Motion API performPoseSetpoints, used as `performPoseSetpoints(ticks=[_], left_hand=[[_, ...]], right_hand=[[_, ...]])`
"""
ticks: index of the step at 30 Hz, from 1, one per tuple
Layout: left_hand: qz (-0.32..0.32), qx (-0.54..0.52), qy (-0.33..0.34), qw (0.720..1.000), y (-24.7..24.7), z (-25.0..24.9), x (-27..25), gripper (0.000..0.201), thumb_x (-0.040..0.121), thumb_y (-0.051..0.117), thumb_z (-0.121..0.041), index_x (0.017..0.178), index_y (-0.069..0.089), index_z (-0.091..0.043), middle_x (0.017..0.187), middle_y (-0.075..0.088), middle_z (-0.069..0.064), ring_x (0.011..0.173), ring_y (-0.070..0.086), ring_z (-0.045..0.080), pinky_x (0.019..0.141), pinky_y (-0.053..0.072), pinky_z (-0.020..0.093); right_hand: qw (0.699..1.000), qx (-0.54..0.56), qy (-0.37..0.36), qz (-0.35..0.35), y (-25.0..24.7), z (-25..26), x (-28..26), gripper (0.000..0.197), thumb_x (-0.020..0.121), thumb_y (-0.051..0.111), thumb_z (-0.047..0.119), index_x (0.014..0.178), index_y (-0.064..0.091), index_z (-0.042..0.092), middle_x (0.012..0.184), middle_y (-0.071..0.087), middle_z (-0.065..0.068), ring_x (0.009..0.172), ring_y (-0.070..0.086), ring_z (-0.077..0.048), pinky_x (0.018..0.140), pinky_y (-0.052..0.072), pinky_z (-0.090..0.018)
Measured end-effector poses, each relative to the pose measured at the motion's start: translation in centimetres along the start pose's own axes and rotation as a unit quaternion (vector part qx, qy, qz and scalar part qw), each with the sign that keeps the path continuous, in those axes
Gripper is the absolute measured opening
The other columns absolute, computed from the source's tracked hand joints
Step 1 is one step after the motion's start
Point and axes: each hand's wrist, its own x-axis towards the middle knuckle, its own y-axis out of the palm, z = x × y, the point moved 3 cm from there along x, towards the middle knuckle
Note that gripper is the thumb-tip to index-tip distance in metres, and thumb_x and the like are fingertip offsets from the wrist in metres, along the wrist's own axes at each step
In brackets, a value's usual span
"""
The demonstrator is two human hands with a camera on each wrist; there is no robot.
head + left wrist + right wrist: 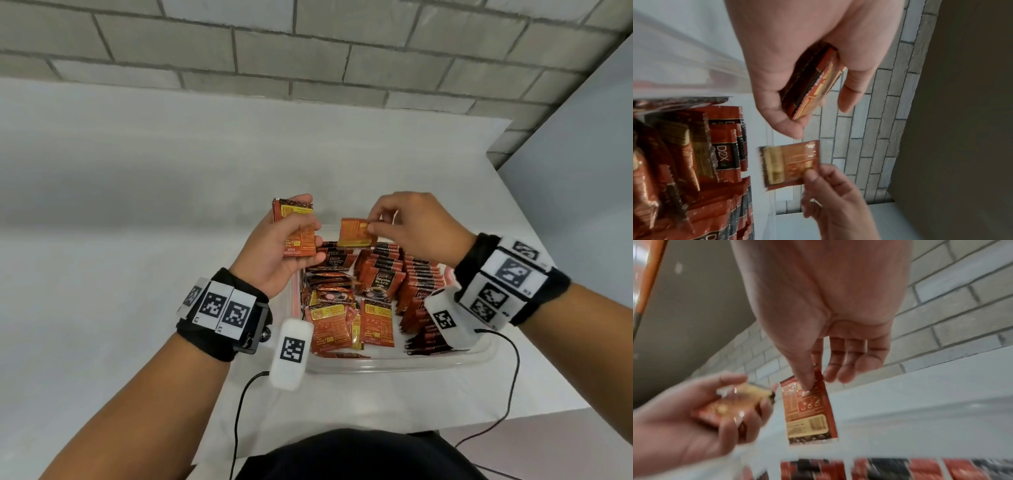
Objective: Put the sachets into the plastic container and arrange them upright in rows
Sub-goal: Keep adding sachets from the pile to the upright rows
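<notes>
At the left of the head view, the left hand point(279, 251) is raised above the far-left corner of the clear plastic container point(394, 365), its fingers and thumb curled round a small stack of orange-red coffee sachets point(297, 226). The left wrist view shows several packets pressed edge to edge in that grip; how many is hard to tell.

Toward the middle, a single sachet point(354, 233) hangs over the far edge of the container, pinched at its right end between thumb and forefinger of the right hand point(416, 228). The other fingers of that hand curl loosely and hold nothing. The single sachet is just beside the stack but apart from it.

Below, inside the container, the picture divides. At the left and centre, loose sachets point(337, 322) lie flat or lean in a jumble. At the right, upright sachet rows point(416, 277) already stand packed on edge, running front to back.

The step in hand looks like gathering: one packet being passed to, or drawn from, the held stack so that a batch faces one way. The next move calls for squaring the single sachet against the stack, then lowering the batch on edge beside the standing rows, with the flat ones cleared from that spot so nothing tips.
</notes>
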Motion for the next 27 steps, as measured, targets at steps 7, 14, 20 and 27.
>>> performPoseSetpoints(ticks=[7, 14, 20, 27], left_hand=[[0.073, 0.101, 0.014, 0.992, 1.4, 0.4, -0.1, 0.051, 0.068, 0.072, -0.015, 0.115, 0.055, -0.024, 0.097, 0.07, -0.002, 0.091, 0.068, 0.016, 0.076, 0.055, 0.032], [0.032, 0.055, 0.005, 0.998, 0.8, 1.0, -0.1, 0.022, 0.087, 0.06, 0.001, 0.1, 0.059, -0.015, 0.087, 0.071, -0.001, 0.081, 0.07, 0.018, 0.074, 0.06, 0.039], [0.0, 0.017, -0.006, 1.0, -0.5, 1.5, -0.2, 0.02, 0.087, 0.06, 0.001, 0.101, 0.059, -0.014, 0.092, 0.07, 0.003, 0.088, 0.068, 0.022, 0.072, 0.059, 0.039], [-0.006, 0.0, -0.009, 1.0, -0.7, 1.6, -0.2, 0.03, 0.088, 0.058, 0.002, 0.117, 0.056, -0.007, 0.099, 0.068, 0.007, 0.089, 0.068, 0.024, 0.072, 0.059, 0.039]], right_hand=[[0.979, 0.196, 0.027, 0.049, -2.6, 2.9, -1.4, 0.005, 0.089, 0.065, 0.025, 0.088, 0.068, 0.021, 0.069, 0.061, 0.012, 0.058, 0.05, -0.002, 0.055, 0.039, -0.012], [0.984, 0.111, 0.098, 0.095, 0.7, 1.0, -2.2, 0.025, 0.091, 0.058, 0.039, 0.095, 0.063, 0.015, 0.085, 0.063, 0.005, 0.067, 0.055, -0.008, 0.061, 0.042, -0.021], [0.907, -0.221, 0.03, 0.358, 6.3, 1.3, -4.7, 0.021, 0.089, 0.059, 0.021, 0.077, 0.061, 0.004, 0.07, 0.059, -0.006, 0.06, 0.052, -0.018, 0.053, 0.04, -0.022], [0.852, -0.32, 0.018, 0.415, 8.1, 2.5, -3.7, 0.039, 0.086, 0.068, 0.028, 0.064, 0.04, 0.013, 0.065, 0.043, 0.001, 0.055, 0.039, -0.01, 0.045, 0.033, -0.018]])
